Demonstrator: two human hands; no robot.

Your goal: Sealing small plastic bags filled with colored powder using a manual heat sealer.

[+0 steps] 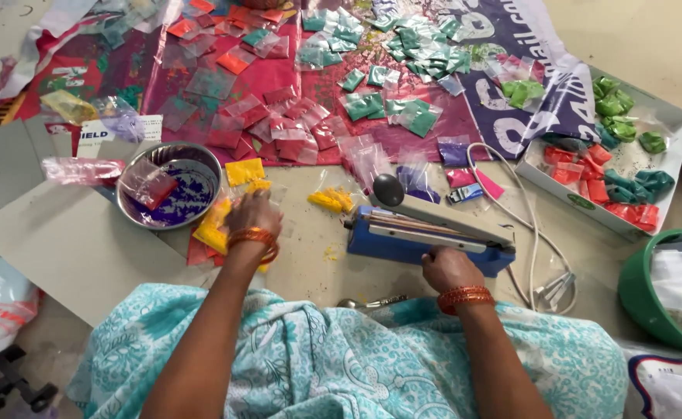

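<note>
My left hand (254, 216) rests palm down on a small pile of yellow powder packets (215, 225) beside a steel bowl (201, 159) with purple powder in it. My right hand (449, 268) lies with curled fingers against the near edge of a blue heat sealer (426, 233), whose grey arm with a black knob (388, 189) is raised. Whether it grips anything there is hidden. One more yellow packet (331, 200) lies between the two hands. Both wrists wear orange bangles.
Many small packets of green (403, 46), pink (279, 124) and orange powder lie spread on a printed sheet ahead. A white tray (667, 116) with red and green packets stands at right, beside a green tub (643, 299). The sealer's white cord (527, 225) loops right. A spoon (368, 302) lies near my lap.
</note>
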